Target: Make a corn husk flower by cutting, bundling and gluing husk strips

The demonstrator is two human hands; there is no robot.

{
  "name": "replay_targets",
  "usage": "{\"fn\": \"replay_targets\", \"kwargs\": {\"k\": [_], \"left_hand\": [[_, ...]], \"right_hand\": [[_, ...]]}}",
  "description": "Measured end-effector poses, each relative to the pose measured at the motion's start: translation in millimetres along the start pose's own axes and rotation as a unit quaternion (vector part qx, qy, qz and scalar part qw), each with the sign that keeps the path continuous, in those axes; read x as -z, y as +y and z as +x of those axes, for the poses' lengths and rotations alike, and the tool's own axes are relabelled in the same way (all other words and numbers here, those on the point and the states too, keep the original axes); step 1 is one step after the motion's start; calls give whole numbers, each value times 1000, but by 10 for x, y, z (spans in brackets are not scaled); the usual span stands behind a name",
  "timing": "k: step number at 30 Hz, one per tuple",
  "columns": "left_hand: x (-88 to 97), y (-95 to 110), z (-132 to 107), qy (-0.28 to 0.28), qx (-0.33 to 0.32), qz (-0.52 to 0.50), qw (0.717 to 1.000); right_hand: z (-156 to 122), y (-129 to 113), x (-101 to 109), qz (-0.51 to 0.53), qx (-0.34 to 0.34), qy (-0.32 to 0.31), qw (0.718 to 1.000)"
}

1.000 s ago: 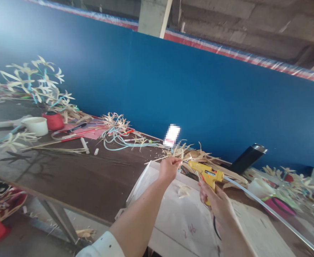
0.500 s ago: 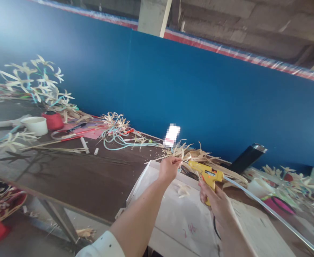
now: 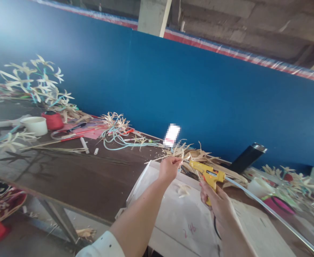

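My right hand (image 3: 213,194) grips a yellow glue gun (image 3: 207,172) by its handle, with a long clear glue stick (image 3: 264,203) sticking out of its back. The gun's nozzle points left, close to the fingertips of my left hand (image 3: 169,168). Those fingers are pinched on a thin, pale strip (image 3: 183,154) that looks like dried husk; its lower part is hidden by them. Beneath both hands lies a flat white box (image 3: 162,210) with a small pale husk flower (image 3: 183,190) on top.
Dried husks (image 3: 199,154) lie behind the hands, beside a tilted black flask (image 3: 249,158). A blurred-out phone (image 3: 172,135) leans at the blue partition (image 3: 213,96). Left on the table are pale blue stems (image 3: 116,141), a white cup (image 3: 35,125), a red pot (image 3: 52,120) and husk flowers (image 3: 29,76).
The glue gun has shifted very slightly right, its nozzle drawing a little away from my left fingertips. My left hand stays where it was.
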State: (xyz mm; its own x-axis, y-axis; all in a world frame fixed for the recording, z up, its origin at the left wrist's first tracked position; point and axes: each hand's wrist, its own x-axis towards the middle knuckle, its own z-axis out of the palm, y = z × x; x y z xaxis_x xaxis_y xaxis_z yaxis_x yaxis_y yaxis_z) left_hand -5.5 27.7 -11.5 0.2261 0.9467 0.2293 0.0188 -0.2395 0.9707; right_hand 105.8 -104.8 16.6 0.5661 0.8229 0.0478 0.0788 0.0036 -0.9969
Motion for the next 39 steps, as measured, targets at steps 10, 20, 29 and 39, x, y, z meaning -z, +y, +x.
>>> {"fn": "replay_targets", "kwargs": {"k": [10, 20, 29, 39], "left_hand": [[-1, 12, -8, 0, 7, -10, 1000], [28, 42, -9, 5, 5, 17, 1000], [72, 97, -38, 10, 5, 19, 1000], [72, 107, -49, 3, -16, 29, 999]], "right_hand": [[-12, 12, -26, 12, 6, 9, 1000], [-67, -51, 31, 76, -18, -19, 997], [-84, -114, 674, 11, -21, 91, 996], [82, 349, 1647, -35, -153, 262, 952]]}}
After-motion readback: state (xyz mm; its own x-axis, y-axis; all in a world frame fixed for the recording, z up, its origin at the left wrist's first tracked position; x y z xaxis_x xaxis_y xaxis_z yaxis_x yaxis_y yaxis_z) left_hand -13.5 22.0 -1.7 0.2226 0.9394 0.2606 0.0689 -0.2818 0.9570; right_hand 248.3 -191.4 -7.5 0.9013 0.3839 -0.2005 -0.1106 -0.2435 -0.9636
